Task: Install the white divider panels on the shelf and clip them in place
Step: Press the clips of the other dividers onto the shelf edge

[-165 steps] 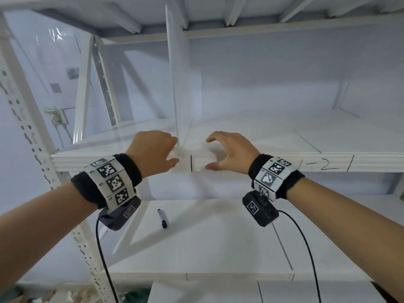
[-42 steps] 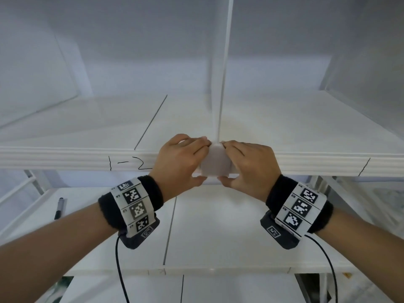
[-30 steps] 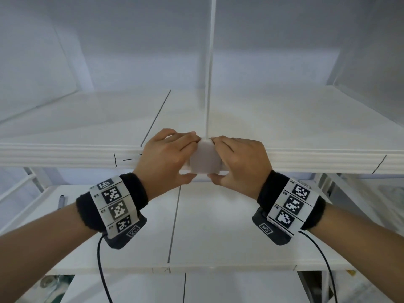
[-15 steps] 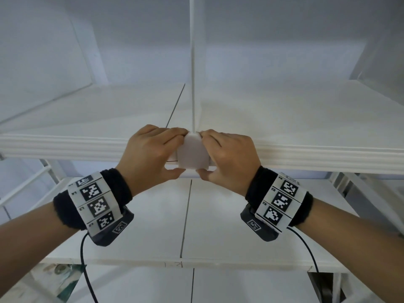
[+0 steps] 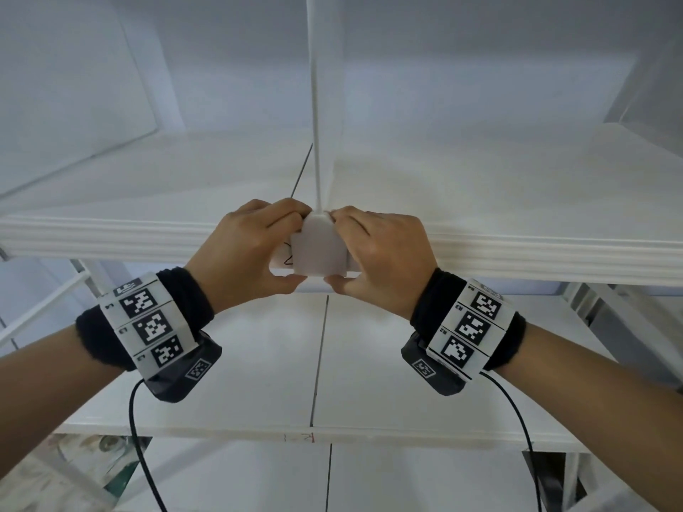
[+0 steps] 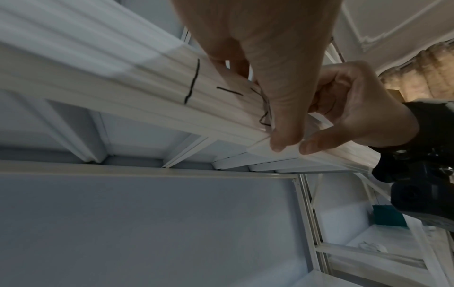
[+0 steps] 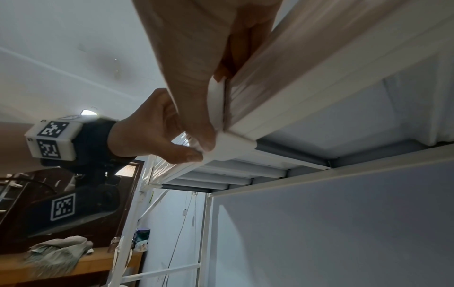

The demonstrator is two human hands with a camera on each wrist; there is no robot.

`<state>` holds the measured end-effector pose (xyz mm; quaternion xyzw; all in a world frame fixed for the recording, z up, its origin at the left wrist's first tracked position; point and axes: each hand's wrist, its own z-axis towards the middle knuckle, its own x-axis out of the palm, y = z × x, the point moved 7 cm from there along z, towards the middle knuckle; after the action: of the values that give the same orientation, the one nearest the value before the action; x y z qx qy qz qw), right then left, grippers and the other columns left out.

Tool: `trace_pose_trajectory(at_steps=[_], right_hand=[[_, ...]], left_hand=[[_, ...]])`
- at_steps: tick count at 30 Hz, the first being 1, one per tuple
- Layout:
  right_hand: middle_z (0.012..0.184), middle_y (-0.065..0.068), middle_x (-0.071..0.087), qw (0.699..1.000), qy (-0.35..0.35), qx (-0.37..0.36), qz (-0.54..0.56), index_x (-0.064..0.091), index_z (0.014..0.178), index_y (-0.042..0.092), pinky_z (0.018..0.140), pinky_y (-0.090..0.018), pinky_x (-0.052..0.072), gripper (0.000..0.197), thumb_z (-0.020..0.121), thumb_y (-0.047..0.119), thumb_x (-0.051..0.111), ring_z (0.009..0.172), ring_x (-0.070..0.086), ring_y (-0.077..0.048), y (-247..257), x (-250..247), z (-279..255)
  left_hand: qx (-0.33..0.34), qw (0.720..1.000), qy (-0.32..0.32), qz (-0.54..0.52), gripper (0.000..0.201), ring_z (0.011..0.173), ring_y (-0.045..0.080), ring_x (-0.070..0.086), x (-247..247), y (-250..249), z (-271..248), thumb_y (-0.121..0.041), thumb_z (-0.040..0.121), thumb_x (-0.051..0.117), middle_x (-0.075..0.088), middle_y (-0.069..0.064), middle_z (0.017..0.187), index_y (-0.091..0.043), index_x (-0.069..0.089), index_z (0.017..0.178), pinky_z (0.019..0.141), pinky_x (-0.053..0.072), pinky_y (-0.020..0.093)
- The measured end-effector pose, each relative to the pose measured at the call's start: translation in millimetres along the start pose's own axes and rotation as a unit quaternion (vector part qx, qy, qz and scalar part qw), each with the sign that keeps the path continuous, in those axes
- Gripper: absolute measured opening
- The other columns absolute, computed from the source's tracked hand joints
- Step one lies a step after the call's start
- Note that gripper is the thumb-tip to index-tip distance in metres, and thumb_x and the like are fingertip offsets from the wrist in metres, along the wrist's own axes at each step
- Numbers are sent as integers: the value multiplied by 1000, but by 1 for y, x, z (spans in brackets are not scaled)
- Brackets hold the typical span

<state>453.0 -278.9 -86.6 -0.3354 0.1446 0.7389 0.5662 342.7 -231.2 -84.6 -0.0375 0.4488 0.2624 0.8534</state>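
A thin white divider panel (image 5: 316, 105) stands upright on the white shelf (image 5: 517, 249), seen edge-on. At its foot a white clip (image 5: 319, 249) wraps over the shelf's ribbed front lip. My left hand (image 5: 251, 249) pinches the clip's left side, fingers on top and thumb underneath. My right hand (image 5: 380, 253) pinches its right side the same way. In the left wrist view both thumbs press the clip's (image 6: 277, 153) lower edge. The right wrist view shows the clip (image 7: 228, 145) hooked under the shelf lip (image 7: 307, 101).
Black marker marks sit on the shelf lip (image 6: 191, 85) just left of the clip. A lower shelf (image 5: 369, 364) lies below my wrists. White side panels (image 5: 66, 86) close the compartment at left and right. Cables (image 5: 138, 437) hang from both wrist cameras.
Earlier my hands were at another divider further left. Over the last second both hands keep pinching this clip; the view has shifted, bringing panel and clip towards centre.
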Motion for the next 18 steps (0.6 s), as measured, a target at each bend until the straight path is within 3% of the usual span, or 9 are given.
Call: trace_pose_trajectory(at_steps=[6, 13, 18], right_hand=[[85, -1, 72, 1000, 0, -3, 5, 69, 96, 4, 46, -21, 32, 58, 50, 37, 82, 57, 64, -22, 5, 2, 5], [89, -2, 72, 1000, 6, -11, 13, 68, 97, 3, 47, -22, 37, 56, 54, 37, 80, 62, 66, -22, 6, 4, 5], [97, -1, 68, 999, 29, -26, 14, 63, 103, 6, 46, -23, 36, 67, 52, 45, 81, 61, 62, -22, 5, 5, 3]], left_hand=[[7, 999, 11, -30, 43, 63, 24, 56, 2, 6, -2, -38, 64, 66, 65, 4, 106, -7, 61, 93, 60, 29, 12], [11, 998, -1, -57, 45, 68, 26, 61, 3, 10, -3, -33, 63, 74, 61, 2, 110, -11, 55, 97, 58, 47, 26], [6, 999, -6, -31, 41, 65, 24, 58, 1, 8, -5, -37, 66, 71, 65, 2, 110, -7, 62, 93, 61, 33, 18]])
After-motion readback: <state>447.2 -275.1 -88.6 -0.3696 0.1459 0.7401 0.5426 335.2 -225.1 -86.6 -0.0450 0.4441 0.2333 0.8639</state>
